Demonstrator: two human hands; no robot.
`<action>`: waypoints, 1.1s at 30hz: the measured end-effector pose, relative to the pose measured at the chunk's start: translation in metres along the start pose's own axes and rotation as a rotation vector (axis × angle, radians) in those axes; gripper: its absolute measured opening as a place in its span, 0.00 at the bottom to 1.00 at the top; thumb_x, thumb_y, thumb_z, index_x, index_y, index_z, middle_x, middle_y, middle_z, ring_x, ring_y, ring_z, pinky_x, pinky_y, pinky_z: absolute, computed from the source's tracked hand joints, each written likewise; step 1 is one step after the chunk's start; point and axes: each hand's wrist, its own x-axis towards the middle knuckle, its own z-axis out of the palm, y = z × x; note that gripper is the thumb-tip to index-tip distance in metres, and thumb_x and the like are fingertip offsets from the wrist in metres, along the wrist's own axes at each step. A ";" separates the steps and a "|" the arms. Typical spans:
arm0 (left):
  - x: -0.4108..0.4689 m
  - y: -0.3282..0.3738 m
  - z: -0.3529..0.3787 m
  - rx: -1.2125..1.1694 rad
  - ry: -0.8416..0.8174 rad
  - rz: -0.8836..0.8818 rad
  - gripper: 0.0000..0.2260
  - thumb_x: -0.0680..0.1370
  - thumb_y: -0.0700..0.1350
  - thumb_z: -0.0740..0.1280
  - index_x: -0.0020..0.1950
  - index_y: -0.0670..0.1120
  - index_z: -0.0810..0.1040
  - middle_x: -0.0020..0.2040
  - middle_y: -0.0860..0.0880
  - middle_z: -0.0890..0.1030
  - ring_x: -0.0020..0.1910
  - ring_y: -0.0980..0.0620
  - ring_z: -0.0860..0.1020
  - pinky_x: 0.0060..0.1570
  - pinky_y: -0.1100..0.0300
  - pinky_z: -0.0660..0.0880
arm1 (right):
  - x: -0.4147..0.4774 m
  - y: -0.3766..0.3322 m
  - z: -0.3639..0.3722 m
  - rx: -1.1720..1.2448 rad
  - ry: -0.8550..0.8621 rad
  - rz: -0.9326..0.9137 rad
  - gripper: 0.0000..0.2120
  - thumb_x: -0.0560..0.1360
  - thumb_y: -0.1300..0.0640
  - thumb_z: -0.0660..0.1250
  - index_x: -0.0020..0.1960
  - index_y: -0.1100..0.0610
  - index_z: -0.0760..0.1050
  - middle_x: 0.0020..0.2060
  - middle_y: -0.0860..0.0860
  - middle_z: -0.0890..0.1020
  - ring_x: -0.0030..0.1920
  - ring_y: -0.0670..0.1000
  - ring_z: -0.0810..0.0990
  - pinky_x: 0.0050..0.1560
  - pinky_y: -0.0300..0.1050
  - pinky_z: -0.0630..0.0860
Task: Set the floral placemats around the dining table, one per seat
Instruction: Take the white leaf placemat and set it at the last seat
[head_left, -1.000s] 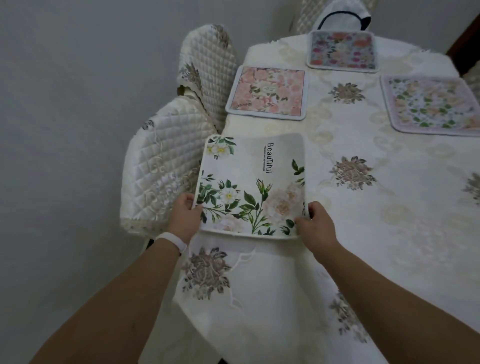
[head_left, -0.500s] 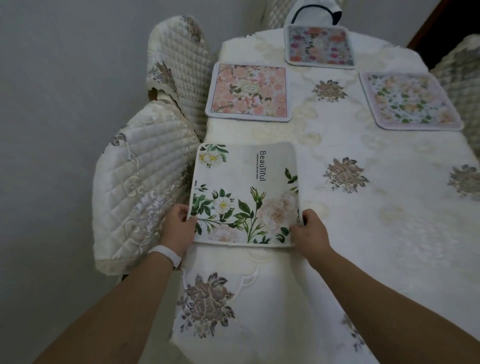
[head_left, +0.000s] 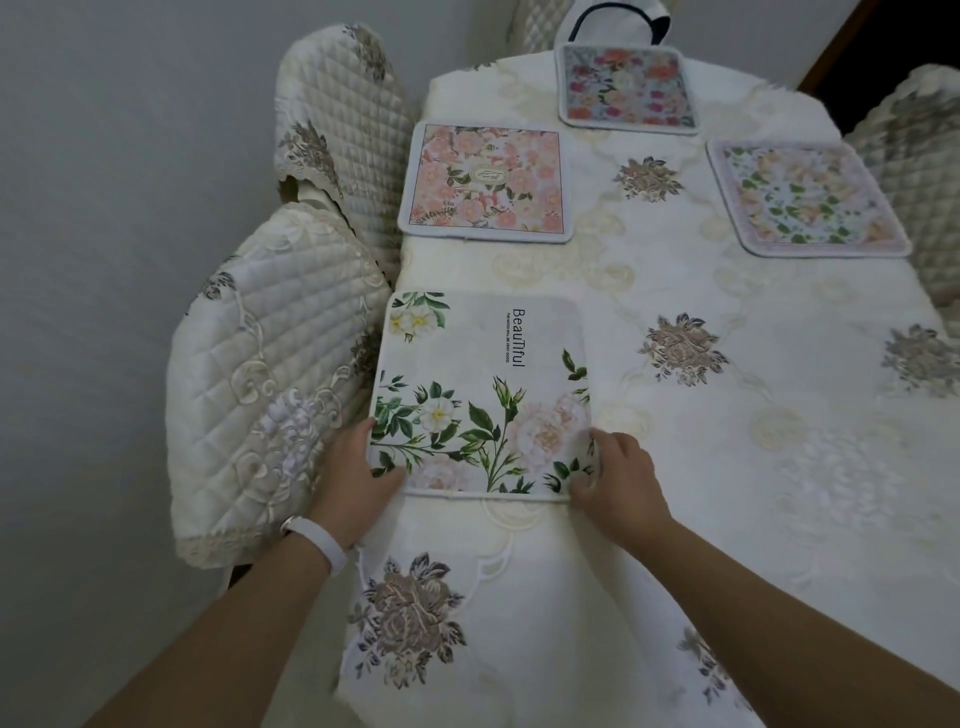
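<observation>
Holding the white placemat (head_left: 483, 395) flat at the dining table's (head_left: 779, 467) left edge, both hands grip its near corners.

Head view: the left hand (head_left: 353, 483) clasps the near-left corner, thumb on top; the right hand (head_left: 618, 483) pinches the near-right corner. The mat lies on the tablecloth just beside a quilted chair (head_left: 260, 395). Farther along the same edge lies a pink placemat (head_left: 488, 182); a multicoloured placemat (head_left: 626, 88) sits at the far end, a pastel placemat (head_left: 805, 200) at the right edge.

both forearms bare, no sleeves showing; a pale lilac-white band (head_left: 323, 543) with a rose-gold edge circles the left wrist.
</observation>
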 end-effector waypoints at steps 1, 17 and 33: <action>-0.003 -0.001 0.000 0.107 -0.013 0.017 0.33 0.73 0.51 0.72 0.74 0.49 0.64 0.71 0.47 0.68 0.67 0.46 0.69 0.65 0.46 0.69 | -0.002 0.001 0.000 -0.074 -0.011 -0.046 0.31 0.72 0.49 0.68 0.73 0.53 0.64 0.69 0.54 0.67 0.67 0.58 0.67 0.62 0.52 0.69; -0.015 -0.015 0.003 0.206 -0.034 0.111 0.42 0.70 0.56 0.75 0.77 0.45 0.58 0.77 0.51 0.58 0.73 0.50 0.62 0.70 0.52 0.64 | -0.010 0.016 0.012 -0.149 0.022 -0.212 0.32 0.65 0.43 0.72 0.66 0.50 0.72 0.68 0.52 0.70 0.66 0.57 0.70 0.65 0.55 0.66; -0.015 -0.006 0.000 0.261 -0.020 0.112 0.43 0.69 0.58 0.75 0.77 0.49 0.57 0.78 0.48 0.57 0.74 0.46 0.58 0.71 0.46 0.61 | -0.010 0.005 -0.005 -0.216 -0.079 -0.174 0.29 0.74 0.44 0.64 0.72 0.52 0.63 0.73 0.54 0.63 0.70 0.57 0.64 0.67 0.53 0.66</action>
